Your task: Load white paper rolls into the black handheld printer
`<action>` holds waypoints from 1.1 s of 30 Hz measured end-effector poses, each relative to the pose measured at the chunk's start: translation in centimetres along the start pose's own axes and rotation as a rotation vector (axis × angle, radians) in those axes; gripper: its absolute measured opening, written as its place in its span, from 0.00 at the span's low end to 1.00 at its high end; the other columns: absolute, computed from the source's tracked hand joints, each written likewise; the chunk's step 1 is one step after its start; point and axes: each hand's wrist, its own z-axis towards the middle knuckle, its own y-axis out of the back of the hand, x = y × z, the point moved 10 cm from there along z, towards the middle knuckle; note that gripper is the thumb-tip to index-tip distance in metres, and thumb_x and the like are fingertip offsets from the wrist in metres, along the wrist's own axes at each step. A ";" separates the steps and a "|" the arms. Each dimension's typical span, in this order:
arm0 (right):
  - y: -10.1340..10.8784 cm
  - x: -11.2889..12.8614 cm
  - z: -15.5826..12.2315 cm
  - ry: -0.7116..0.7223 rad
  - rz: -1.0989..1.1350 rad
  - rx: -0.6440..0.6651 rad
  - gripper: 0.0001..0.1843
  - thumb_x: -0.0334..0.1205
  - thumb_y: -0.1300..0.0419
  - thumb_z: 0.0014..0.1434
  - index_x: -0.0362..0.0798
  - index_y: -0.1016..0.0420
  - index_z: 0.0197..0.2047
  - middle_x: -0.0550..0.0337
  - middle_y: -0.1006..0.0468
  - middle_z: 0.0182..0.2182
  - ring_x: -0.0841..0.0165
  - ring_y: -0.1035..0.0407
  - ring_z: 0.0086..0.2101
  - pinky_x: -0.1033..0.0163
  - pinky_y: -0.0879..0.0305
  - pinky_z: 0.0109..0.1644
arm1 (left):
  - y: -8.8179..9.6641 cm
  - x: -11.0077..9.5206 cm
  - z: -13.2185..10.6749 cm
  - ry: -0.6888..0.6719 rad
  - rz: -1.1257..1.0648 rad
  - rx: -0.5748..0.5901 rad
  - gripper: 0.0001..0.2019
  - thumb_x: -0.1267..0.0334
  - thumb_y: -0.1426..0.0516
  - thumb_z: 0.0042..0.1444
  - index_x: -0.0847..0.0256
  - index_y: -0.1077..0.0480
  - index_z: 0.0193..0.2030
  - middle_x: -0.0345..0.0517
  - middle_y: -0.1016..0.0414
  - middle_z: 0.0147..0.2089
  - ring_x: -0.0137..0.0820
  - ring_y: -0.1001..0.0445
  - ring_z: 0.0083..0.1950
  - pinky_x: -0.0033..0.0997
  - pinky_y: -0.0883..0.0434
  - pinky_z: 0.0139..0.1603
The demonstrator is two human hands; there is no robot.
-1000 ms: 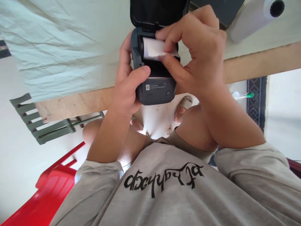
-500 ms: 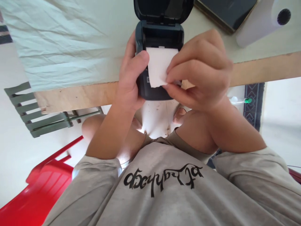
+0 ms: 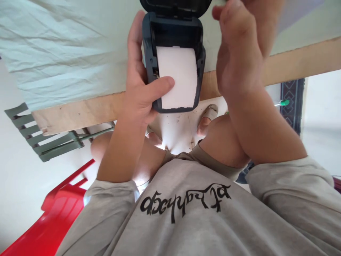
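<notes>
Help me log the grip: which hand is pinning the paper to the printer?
The left hand: its thumb presses the paper onto the printer; the right hand hovers off the paper.

The table (image 3: 80, 110) has a bare wooden edge, and a wrinkled pale green cloth (image 3: 53, 53) lies on top of it. Under the table, the floor (image 3: 16, 177) is white and bright. A grey-green rack of slats (image 3: 39, 138) pokes out from under the table. A red plastic chair (image 3: 61, 206) stands further out from the table. A dark patterned strip (image 3: 290, 103) runs down below the table edge.
</notes>
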 end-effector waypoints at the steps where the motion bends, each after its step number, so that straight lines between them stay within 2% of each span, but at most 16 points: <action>1: 1.0 0.3 0.3 0.074 0.100 -0.082 0.18 0.49 0.56 0.54 0.48 0.40 0.44 0.64 0.36 0.47 0.73 0.38 0.53 0.74 0.35 0.48 | -0.1 0.0 -0.1 0.014 0.004 0.009 0.39 0.58 0.30 0.29 0.42 0.40 0.52 0.33 0.40 0.59 0.48 0.43 0.63 0.41 0.32 0.52; 2: 1.9 0.3 0.5 0.118 0.190 -0.159 0.17 0.51 0.54 0.54 0.48 0.41 0.42 0.64 0.35 0.46 0.75 0.34 0.48 0.74 0.34 0.45 | 0.3 0.1 -0.1 0.037 0.004 -0.030 0.37 0.60 0.31 0.32 0.45 0.40 0.52 0.36 0.38 0.58 0.49 0.43 0.63 0.42 0.33 0.54; 5: 2.8 -0.6 0.4 0.041 0.340 -0.249 0.18 0.53 0.57 0.56 0.50 0.45 0.44 0.63 0.34 0.46 0.77 0.31 0.44 0.74 0.34 0.40 | 2.1 0.5 -0.2 0.035 -0.030 -0.139 0.35 0.63 0.32 0.35 0.50 0.40 0.52 0.41 0.35 0.55 0.51 0.40 0.61 0.48 0.36 0.58; 8: 1.2 0.7 -0.2 -0.008 0.233 -0.122 0.17 0.47 0.54 0.56 0.44 0.44 0.44 0.63 0.33 0.41 0.76 0.34 0.46 0.72 0.34 0.45 | 2.1 1.0 0.5 -0.087 -0.065 0.039 0.51 0.61 0.27 0.16 0.43 0.42 0.54 0.37 0.34 0.53 0.52 0.38 0.57 0.51 0.33 0.55; 10: -0.7 1.6 -0.8 -0.034 0.162 0.040 0.19 0.47 0.52 0.56 0.44 0.42 0.47 0.62 0.34 0.45 0.77 0.38 0.49 0.71 0.35 0.53 | 2.2 1.4 0.8 -0.137 -0.029 0.093 0.55 0.58 0.27 0.16 0.39 0.45 0.57 0.36 0.36 0.55 0.49 0.40 0.60 0.48 0.36 0.59; 12: -2.4 2.2 -1.4 -0.006 0.101 0.202 0.24 0.49 0.51 0.56 0.44 0.45 0.52 0.61 0.38 0.51 0.78 0.39 0.50 0.71 0.37 0.56 | 1.0 1.1 0.6 -0.196 -0.030 0.192 0.47 0.53 0.30 0.25 0.39 0.44 0.57 0.37 0.36 0.55 0.48 0.39 0.60 0.48 0.36 0.58; 13: -3.0 2.6 -1.6 0.037 0.075 0.263 0.27 0.50 0.50 0.55 0.43 0.47 0.53 0.59 0.39 0.52 0.78 0.39 0.50 0.70 0.37 0.57 | 0.8 0.8 0.6 -0.204 -0.048 0.166 0.43 0.50 0.32 0.29 0.39 0.43 0.56 0.38 0.35 0.54 0.48 0.39 0.60 0.49 0.34 0.56; 14: -3.3 2.9 -1.7 0.093 0.057 0.302 0.30 0.52 0.50 0.54 0.41 0.49 0.54 0.57 0.41 0.53 0.77 0.40 0.50 0.69 0.38 0.58 | 1.3 0.3 0.5 -0.229 -0.087 0.058 0.39 0.46 0.35 0.33 0.41 0.43 0.55 0.40 0.34 0.53 0.49 0.39 0.59 0.48 0.32 0.53; 15: -3.5 3.1 -1.8 0.150 0.047 0.320 0.32 0.52 0.49 0.54 0.38 0.50 0.54 0.54 0.43 0.53 0.76 0.40 0.51 0.68 0.39 0.60 | 0.7 0.4 0.4 -0.181 -0.098 0.050 0.36 0.47 0.35 0.36 0.40 0.43 0.54 0.39 0.33 0.52 0.48 0.39 0.60 0.47 0.31 0.52; 16: -3.5 3.2 -1.8 0.194 0.045 0.321 0.34 0.52 0.48 0.53 0.36 0.51 0.54 0.52 0.44 0.54 0.75 0.42 0.53 0.67 0.40 0.62 | 1.0 0.0 0.1 -0.184 -0.106 -0.041 0.33 0.48 0.37 0.38 0.41 0.42 0.53 0.41 0.31 0.50 0.48 0.37 0.59 0.46 0.30 0.49; 18: -3.5 3.0 -1.7 0.225 0.046 0.328 0.36 0.52 0.48 0.53 0.34 0.53 0.54 0.49 0.45 0.54 0.75 0.42 0.53 0.67 0.40 0.62 | -0.3 0.4 -0.1 -0.073 -0.038 -0.027 0.30 0.54 0.35 0.39 0.40 0.40 0.50 0.39 0.30 0.49 0.48 0.35 0.57 0.45 0.29 0.46; 19: -3.6 2.8 -1.7 0.224 0.036 0.328 0.35 0.52 0.48 0.53 0.34 0.53 0.54 0.49 0.45 0.54 0.75 0.42 0.52 0.67 0.40 0.61 | 0.2 0.4 -0.3 -0.058 -0.043 -0.108 0.27 0.55 0.37 0.42 0.41 0.40 0.50 0.39 0.30 0.49 0.47 0.35 0.57 0.46 0.30 0.46; 26: -3.2 4.0 -2.5 0.359 -0.178 0.272 0.31 0.50 0.52 0.55 0.37 0.51 0.55 0.54 0.44 0.53 0.76 0.45 0.55 0.65 0.44 0.63 | -0.2 -0.1 -0.2 -0.140 -0.097 -0.051 0.26 0.57 0.40 0.43 0.43 0.40 0.51 0.42 0.30 0.48 0.47 0.38 0.60 0.46 0.29 0.45; 28: -3.1 4.3 -2.7 0.386 -0.189 0.267 0.32 0.49 0.51 0.54 0.34 0.51 0.55 0.54 0.44 0.52 0.76 0.45 0.56 0.67 0.46 0.64 | -1.4 -0.2 -0.2 -0.105 -0.096 0.064 0.29 0.59 0.37 0.39 0.43 0.39 0.50 0.40 0.30 0.48 0.48 0.40 0.62 0.46 0.30 0.48; 31: -2.9 4.1 -2.8 0.400 -0.189 0.258 0.31 0.48 0.50 0.54 0.33 0.51 0.54 0.55 0.43 0.52 0.78 0.44 0.54 0.68 0.46 0.62 | -1.3 -1.1 -0.2 -0.107 -0.087 0.023 0.23 0.55 0.39 0.44 0.47 0.37 0.49 0.41 0.28 0.46 0.47 0.38 0.60 0.46 0.29 0.49; 33: -2.9 3.5 -2.8 0.378 -0.175 0.256 0.30 0.47 0.51 0.55 0.34 0.51 0.54 0.55 0.43 0.52 0.79 0.43 0.53 0.68 0.45 0.62 | -0.3 -0.1 0.0 0.038 -0.055 -0.074 0.21 0.62 0.38 0.46 0.49 0.36 0.48 0.40 0.29 0.46 0.45 0.40 0.61 0.45 0.30 0.51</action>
